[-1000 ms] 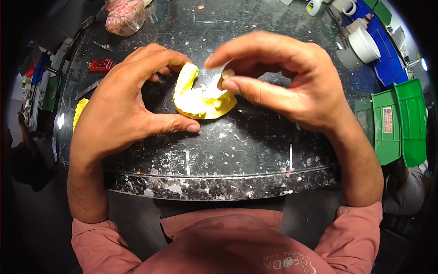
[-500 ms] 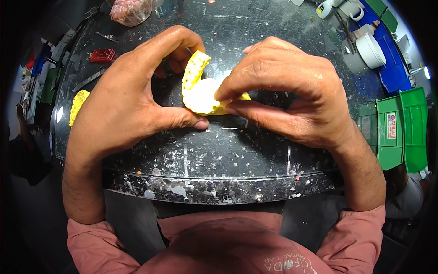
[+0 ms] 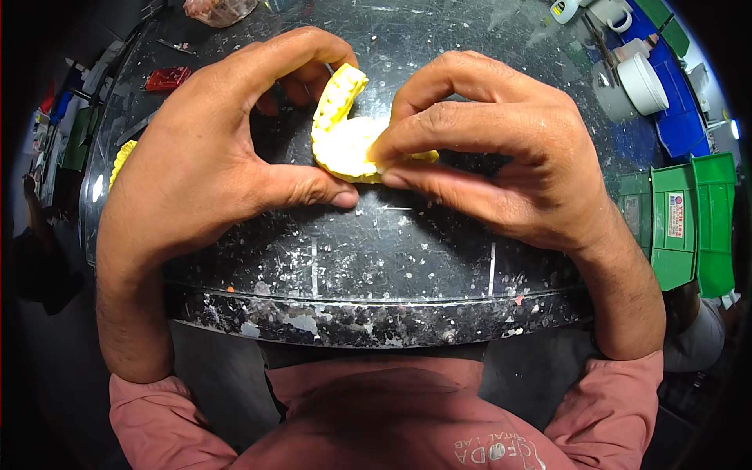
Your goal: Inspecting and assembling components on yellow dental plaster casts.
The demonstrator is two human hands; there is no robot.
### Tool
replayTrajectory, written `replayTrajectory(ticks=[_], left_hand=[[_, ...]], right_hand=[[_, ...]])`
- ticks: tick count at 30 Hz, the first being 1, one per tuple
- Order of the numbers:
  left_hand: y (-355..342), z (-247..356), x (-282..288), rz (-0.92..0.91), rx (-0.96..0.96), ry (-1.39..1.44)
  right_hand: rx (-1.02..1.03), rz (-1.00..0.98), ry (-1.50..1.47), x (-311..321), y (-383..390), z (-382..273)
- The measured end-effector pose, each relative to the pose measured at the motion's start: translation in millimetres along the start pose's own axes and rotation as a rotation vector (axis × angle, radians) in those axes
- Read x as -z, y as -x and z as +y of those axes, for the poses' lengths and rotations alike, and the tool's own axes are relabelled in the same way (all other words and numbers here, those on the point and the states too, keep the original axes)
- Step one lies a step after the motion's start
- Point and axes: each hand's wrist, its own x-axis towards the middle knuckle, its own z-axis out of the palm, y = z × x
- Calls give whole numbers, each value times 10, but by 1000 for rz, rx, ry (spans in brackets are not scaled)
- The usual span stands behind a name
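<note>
1. Head view: the yellow tooth mould (image 3: 337,133) sits on the dark tabletop (image 3: 407,258), between 2 hands.
2. The left hand (image 3: 196,141) curves around it, index finger and thumb gripping opposite edges.
3. The right hand (image 3: 509,149) has thumb and index finger close together at the mould's right part; whether they pinch it or something small, I cannot tell.
4. Steadying with the left while working with the right seems the step in hand; the next move likely calls for a firm left hold and light right touch.
5. Glare washes out the mould's middle; the right hand covers part of it. Another yellow piece (image 3: 121,162) is half hidden, and the top edge cuts off a plastic bag (image 3: 222,9).
</note>
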Motion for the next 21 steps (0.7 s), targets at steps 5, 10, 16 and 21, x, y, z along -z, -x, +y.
replayTrajectory(ticks=[5, 10, 16, 21], left_hand=[[0, -18, 49, -2, -5, -118], [-47, 104, 83, -73, -2, -206], [-43, 39, 96, -87, -12, -260], [-40, 10, 102, -62, -12, -273]], right_hand=[[-19, -7, -40, -24, 13, 4], [-47, -1, -76, -27, -2, -8], [56, 88, -136, -134, 30, 116], [12, 90, -209, -152, 37, 73]])
